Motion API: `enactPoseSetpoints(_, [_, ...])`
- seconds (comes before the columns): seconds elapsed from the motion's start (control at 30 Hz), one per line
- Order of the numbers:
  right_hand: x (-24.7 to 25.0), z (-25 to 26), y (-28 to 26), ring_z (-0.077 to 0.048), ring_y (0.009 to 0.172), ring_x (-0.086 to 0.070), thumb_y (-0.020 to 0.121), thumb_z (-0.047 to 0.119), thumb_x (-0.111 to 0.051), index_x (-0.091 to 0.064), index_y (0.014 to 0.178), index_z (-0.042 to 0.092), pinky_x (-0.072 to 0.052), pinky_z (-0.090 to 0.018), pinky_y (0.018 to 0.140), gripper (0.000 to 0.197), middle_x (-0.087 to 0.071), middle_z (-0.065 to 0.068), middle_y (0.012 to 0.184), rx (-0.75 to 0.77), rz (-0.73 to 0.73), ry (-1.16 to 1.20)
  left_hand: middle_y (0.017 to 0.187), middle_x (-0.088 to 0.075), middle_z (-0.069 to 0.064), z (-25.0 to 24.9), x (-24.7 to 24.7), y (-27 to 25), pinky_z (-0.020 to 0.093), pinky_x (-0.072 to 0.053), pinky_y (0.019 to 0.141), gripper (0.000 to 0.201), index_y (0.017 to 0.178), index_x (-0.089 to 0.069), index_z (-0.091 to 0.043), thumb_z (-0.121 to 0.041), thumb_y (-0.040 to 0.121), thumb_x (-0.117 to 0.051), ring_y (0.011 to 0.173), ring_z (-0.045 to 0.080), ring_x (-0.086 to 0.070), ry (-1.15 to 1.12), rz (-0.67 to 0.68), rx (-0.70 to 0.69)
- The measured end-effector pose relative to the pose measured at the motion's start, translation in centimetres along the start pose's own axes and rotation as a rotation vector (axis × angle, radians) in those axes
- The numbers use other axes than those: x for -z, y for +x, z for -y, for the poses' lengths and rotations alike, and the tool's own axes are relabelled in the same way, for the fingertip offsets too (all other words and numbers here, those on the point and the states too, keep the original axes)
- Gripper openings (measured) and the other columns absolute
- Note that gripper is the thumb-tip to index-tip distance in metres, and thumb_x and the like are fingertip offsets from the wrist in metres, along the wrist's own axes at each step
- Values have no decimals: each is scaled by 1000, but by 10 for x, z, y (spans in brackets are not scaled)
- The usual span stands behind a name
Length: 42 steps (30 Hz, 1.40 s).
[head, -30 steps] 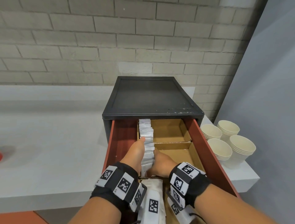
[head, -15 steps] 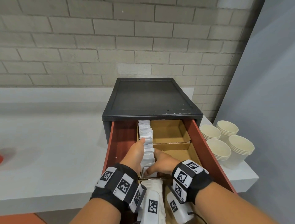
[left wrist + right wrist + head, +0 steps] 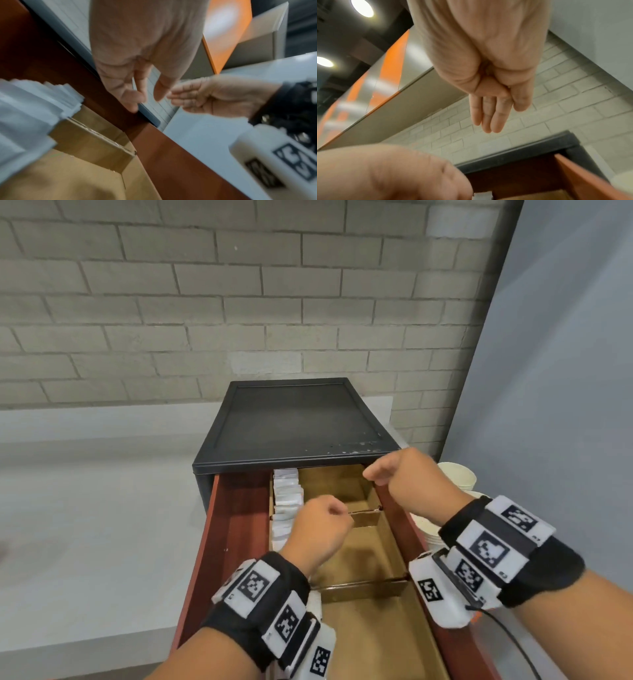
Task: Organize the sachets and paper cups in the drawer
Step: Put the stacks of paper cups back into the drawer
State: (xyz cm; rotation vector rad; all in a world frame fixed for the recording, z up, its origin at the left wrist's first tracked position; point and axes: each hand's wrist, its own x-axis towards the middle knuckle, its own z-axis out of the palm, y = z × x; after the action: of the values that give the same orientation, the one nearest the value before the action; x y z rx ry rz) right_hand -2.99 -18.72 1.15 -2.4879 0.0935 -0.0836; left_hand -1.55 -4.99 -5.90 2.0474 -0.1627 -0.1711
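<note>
**A:** The white paper sachets (image 3: 287,505): where do they sit, and is either hand on them?

**B:** They stand packed on edge in a row down the narrow left channel of the brown cardboard divider (image 3: 363,563), inside the pulled-out reddish-brown wooden drawer (image 3: 236,529). Neither hand holds them. The left hand (image 3: 320,530) hovers above the drawer, just right of the sachet row, fingers loosely curled with nothing in them; the left wrist view shows a gap between thumb and fingers.

**A:** And the right hand?

**B:** The right hand (image 3: 407,484) is raised over the drawer's right wall, near the back. From the head camera it looks loosely bent; the right wrist view shows the fingers (image 3: 488,116) fairly straight and together, holding nothing.

**A:** What lies under the hands?

**B:** The cardboard compartments right of the sachets, in the drawer; I see bare cardboard floor in them.

**A:** The cups?

**B:** The cream paper cups (image 3: 457,477) stand in stacks outside the drawer, just beyond its right wall, mostly hidden behind the right wrist. They rest on the white counter (image 3: 102,525).

**A:** What is the drawer part of?

**B:** A black box-shaped cabinet (image 3: 294,422) with a framed flat top, directly behind the drawer on that counter. Behind it rises a pale grey brick wall (image 3: 239,302), and right of the drawer a plain grey panel (image 3: 565,371).
</note>
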Motion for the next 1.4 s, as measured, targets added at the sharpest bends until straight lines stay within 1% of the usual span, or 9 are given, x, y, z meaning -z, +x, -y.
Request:
enactPoseSetpoints(0.23, [10,-34,-32,-16,106,-58,86,4,-49,-72,101,13,-40,-18,84,28,-66,0,111,34,110,-174,118,-60,21,-18,-70,-13,36,-45,86,29,112,-62,5,-12,96,-44,111,34,-57,820,486,-72])
enactPoseSetpoints(0.4, [-8,-58,-55,-21,131,-40,89,2,-43,-56,124,6,-25,-18,103,38,-45,-9,138,156,304,-349,133,-53,19,-14,-82,-13,35,-40,98,34,127,-52,4,-11,99,-39,123,32,-50,878,399,-37])
enactPoseSetpoints(0.57, [-23,-67,-68,-17,144,-16,91,0,-40,-26,146,10,-15,-15,109,57,-7,-7,158,206,248,-350,130,-56,15,-7,-82,-5,32,-44,94,34,125,-55,0,-15,98,-42,120,29,-54,941,326,3])
enactPoseSetpoints(0.63, [-24,-70,-69,-19,144,-19,89,-3,-42,-30,144,10,-21,-20,111,58,-5,-8,158,206,235,-375,126,-58,15,2,-77,4,35,-46,95,30,119,-59,-1,-15,94,-51,117,31,-56,1015,386,70])
enactPoseSetpoints(0.77, [-27,-74,-69,-18,144,-18,88,-4,-42,-36,142,10,-28,-22,108,56,-1,-11,158,215,216,-392,101,-62,15,31,-67,32,42,-51,91,27,68,-51,-8,-26,84,-62,100,32,-63,1261,555,228])
enactPoseSetpoints(0.83, [-28,-74,-69,-17,144,-19,87,-4,-41,-41,138,7,-29,-23,108,52,0,-13,158,219,217,-385,98,-61,11,29,-58,31,40,-51,92,28,70,-54,-10,-33,85,-60,99,31,-63,1306,548,284])
enactPoseSetpoints(1.0, [-30,-77,-71,-14,144,-20,87,-5,-41,-43,136,8,-32,-23,107,51,4,-11,158,226,195,-356,134,-55,6,35,-43,24,33,-41,102,43,134,-53,-10,-31,98,-46,122,27,-52,1252,534,288])
enactPoseSetpoints(1.23, [-34,-81,-72,-16,143,-24,88,-3,-41,-39,141,11,-30,-22,108,55,6,-7,159,223,170,-319,122,-62,3,40,-16,14,31,-47,96,44,122,-62,-12,-41,89,-56,112,22,-58,1066,473,316])
enactPoseSetpoints(1.4, [-36,-83,-72,-16,144,-19,87,-3,-43,-40,141,13,-28,-23,109,56,5,-4,159,212,153,-294,119,-57,14,37,7,-4,21,-48,75,28,117,-57,-7,-22,95,-47,100,20,-57,317,281,429])
